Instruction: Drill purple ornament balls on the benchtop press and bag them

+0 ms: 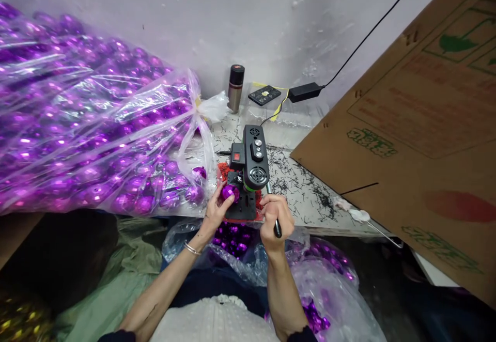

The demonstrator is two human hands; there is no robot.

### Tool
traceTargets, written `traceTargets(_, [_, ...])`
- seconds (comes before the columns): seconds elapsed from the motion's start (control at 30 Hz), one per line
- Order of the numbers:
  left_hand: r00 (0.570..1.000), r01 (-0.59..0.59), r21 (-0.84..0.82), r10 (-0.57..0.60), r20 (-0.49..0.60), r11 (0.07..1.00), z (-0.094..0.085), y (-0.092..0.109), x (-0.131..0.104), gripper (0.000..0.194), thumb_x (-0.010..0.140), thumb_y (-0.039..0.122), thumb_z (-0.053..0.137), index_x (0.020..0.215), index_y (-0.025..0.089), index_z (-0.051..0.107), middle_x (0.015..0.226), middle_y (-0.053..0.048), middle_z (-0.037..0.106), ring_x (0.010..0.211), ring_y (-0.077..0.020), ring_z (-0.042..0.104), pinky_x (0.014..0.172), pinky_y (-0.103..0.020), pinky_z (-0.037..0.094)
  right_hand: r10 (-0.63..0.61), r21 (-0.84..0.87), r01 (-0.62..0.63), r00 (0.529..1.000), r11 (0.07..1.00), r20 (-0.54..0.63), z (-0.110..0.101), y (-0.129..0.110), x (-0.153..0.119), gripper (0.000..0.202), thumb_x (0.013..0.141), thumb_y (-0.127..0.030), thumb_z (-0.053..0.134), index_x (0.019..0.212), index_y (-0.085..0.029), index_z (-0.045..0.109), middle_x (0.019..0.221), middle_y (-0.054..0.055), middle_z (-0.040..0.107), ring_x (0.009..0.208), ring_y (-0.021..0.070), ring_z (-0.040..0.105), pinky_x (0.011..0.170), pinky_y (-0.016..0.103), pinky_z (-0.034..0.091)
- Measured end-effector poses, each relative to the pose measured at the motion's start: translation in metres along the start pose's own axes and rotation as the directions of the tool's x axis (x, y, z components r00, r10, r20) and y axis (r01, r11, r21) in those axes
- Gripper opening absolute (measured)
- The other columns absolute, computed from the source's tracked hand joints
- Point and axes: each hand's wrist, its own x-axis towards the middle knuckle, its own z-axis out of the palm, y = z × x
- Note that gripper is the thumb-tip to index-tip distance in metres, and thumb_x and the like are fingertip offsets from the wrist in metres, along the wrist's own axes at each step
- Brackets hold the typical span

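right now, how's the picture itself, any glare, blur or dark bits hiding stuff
Head view: white glare streaks the clear bag, partly masking the purple balls inside; head view: faint printing on the cardboard box looks soft; head view: deep shadow under the worktable at lower left hides detail; head view: both hands, left and right, are evenly lit.

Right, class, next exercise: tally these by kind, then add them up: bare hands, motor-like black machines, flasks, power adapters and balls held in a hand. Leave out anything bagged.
Hands: 2, the left hand and the right hand
Black machine: 1
Flask: 1
Power adapter: 1
Held purple ball: 1
Total: 6
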Motion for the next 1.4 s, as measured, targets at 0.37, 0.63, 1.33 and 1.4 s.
traceTargets(0.37, [0.957,-0.281,0.445,0.285,0.059,0.850,0.011,-0.032,0.003,0.058,0.097,0.045,0.083,0.148,0.025,0.064,0.145,-0.015,0.075,0.139,-0.0361,0.070,0.122,-0.058,0.055,0.007,-0.017,-0.008,1.000,1.000,-0.003,-0.001,-0.001,-0.003,0.032,0.108,-0.014,0.048,0.080,-0.025,0.059,0.075,-0.001,0.067,0.067,0.0157,0.066,0.062,0.032,0.050])
traceTargets(0.63, [0.938,-0.347,0.430,0.318,0.139,0.834,0.006,-0.035,0.010,0.062,0.093,0.045,0.090,0.146,0.026,0.063,0.141,-0.014,0.076,0.133,-0.0355,0.074,0.116,-0.055,0.060,0.021,-0.030,-0.021,1.000,0.999,-0.001,-0.002,0.001,-0.010,0.032,0.108,-0.013,0.047,0.081,-0.025,0.059,0.076,-0.001,0.067,0.069,0.0153,0.067,0.064,0.032,0.051])
traceTargets(1.33, [0.855,-0.514,0.337,0.441,0.271,0.789,0.009,-0.034,0.018,0.061,0.090,0.035,0.094,0.143,0.022,0.065,0.139,-0.015,0.077,0.131,-0.0350,0.076,0.113,-0.053,0.063,0.002,-0.004,-0.002,0.998,1.000,-0.065,0.007,0.014,-0.029,0.034,0.112,-0.018,0.042,0.082,-0.025,0.058,0.079,-0.001,0.065,0.069,0.0145,0.064,0.066,0.032,0.051])
traceTargets(1.4, [0.849,-0.525,0.333,0.458,0.263,0.783,0.010,-0.035,0.018,0.060,0.092,0.035,0.092,0.143,0.021,0.065,0.139,-0.016,0.077,0.132,-0.0352,0.076,0.113,-0.053,0.064,-0.019,-0.008,0.018,0.995,1.000,-0.094,0.011,0.018,-0.034,0.035,0.112,-0.020,0.041,0.081,-0.025,0.057,0.077,-0.001,0.064,0.067,0.0149,0.063,0.067,0.033,0.052])
